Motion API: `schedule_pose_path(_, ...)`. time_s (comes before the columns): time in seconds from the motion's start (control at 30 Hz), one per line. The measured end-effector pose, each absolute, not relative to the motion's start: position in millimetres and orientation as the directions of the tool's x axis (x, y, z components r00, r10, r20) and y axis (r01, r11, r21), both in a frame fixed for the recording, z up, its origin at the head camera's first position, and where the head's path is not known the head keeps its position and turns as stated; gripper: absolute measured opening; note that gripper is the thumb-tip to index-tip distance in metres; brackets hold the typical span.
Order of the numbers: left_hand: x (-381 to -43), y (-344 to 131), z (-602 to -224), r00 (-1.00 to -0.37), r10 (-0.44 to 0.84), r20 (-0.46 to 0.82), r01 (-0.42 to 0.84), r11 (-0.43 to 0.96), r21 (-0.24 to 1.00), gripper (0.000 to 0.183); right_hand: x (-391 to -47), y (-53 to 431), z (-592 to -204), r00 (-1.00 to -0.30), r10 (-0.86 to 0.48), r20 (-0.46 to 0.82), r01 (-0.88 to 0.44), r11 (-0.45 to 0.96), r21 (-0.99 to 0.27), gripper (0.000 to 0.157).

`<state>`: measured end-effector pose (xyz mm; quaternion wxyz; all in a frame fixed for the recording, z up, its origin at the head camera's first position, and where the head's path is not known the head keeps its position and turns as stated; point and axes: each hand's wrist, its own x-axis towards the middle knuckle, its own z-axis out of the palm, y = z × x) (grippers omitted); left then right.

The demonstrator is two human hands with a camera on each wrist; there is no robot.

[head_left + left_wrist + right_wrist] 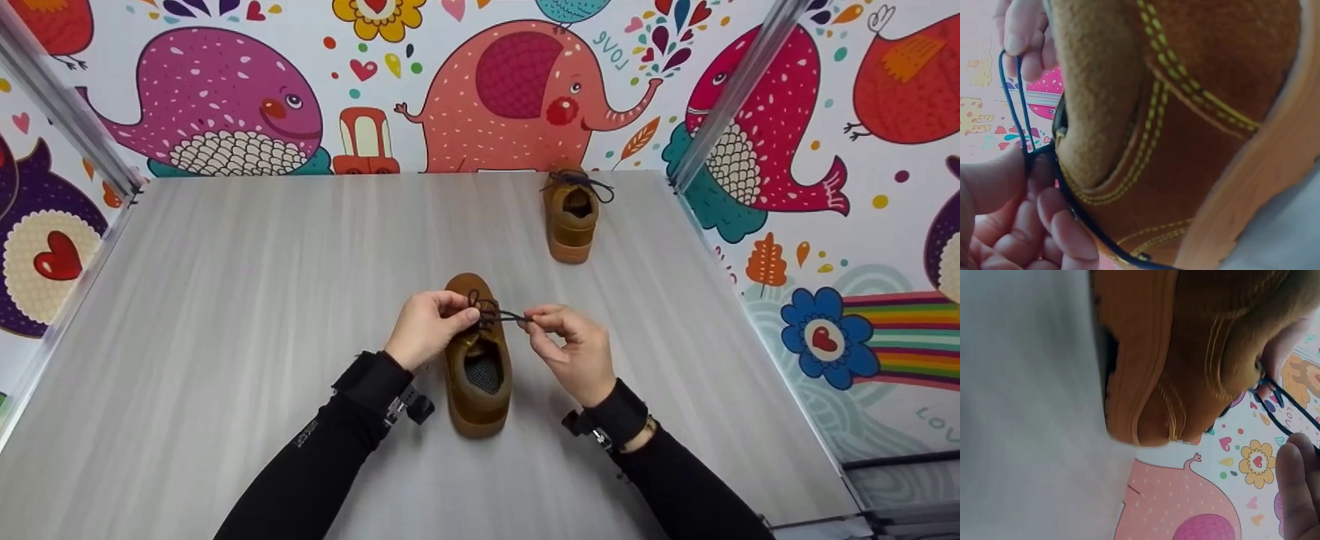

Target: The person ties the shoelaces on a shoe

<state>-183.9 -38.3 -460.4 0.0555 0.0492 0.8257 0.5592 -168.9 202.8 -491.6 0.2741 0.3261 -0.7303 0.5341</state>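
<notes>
A brown lace-up shoe with yellow stitching stands on the table, toe pointing away from me. At its lacing, my left hand pinches the dark shoelace between thumb and fingers. To the right of the shoe, my right hand pinches the end of a lace loop, drawn out sideways from the knot. In the left wrist view, both strands of that loop run between the two hands. The right wrist view shows the shoe's side and sole up close, with the lace stretched beyond it.
A matching brown shoe, its lace tied in a bow, stands at the back right of the pale wood-grain table. Walls printed with cartoon animals and metal frame posts border the table.
</notes>
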Motion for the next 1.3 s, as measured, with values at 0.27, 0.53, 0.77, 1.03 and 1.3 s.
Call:
schedule_pose_path(0.27, -182.0, -36.7, -459.6, -0.99, 0.141, -0.007, 0.049, 0.392, 0.919, 0.015, -160.5, 199.4, -486.4, -0.885, -0.05, 0.462, -0.462, -0.01, -0.887, 0.019)
schedule_pose_path(0.53, -181.9, -33.7, -459.8, -0.99, 0.141, 0.006, 0.06, 0.38, 0.923, 0.013, -165.0, 184.8, -479.0, -0.959, -0.17, 0.226, -0.19, -0.206, -0.96, 0.005)
schedule_pose_path(0.77, -181.4, -34.3, -462.0, -0.989, 0.148, 0.011, 0.064, 0.36, 0.931, 0.013, -170.0, 170.3, -472.3, -0.964, -0.127, 0.232, -0.24, 0.05, -0.97, 0.008)
schedule_pose_path(1.03, -182.2, -35.3, -465.0, -0.989, 0.148, 0.013, 0.058, 0.3, 0.952, 0.016, -171.5, 161.9, -462.7, -0.887, -0.291, 0.358, -0.458, 0.477, -0.75, 0.01)
schedule_pose_path(1.3, -183.4, -39.8, -469.9, -0.981, 0.19, 0.031, 0.075, 0.228, 0.971, 0.024, -181.6, 159.4, -451.3, -0.902, -0.372, 0.218, -0.407, 0.567, -0.716, 0.03)
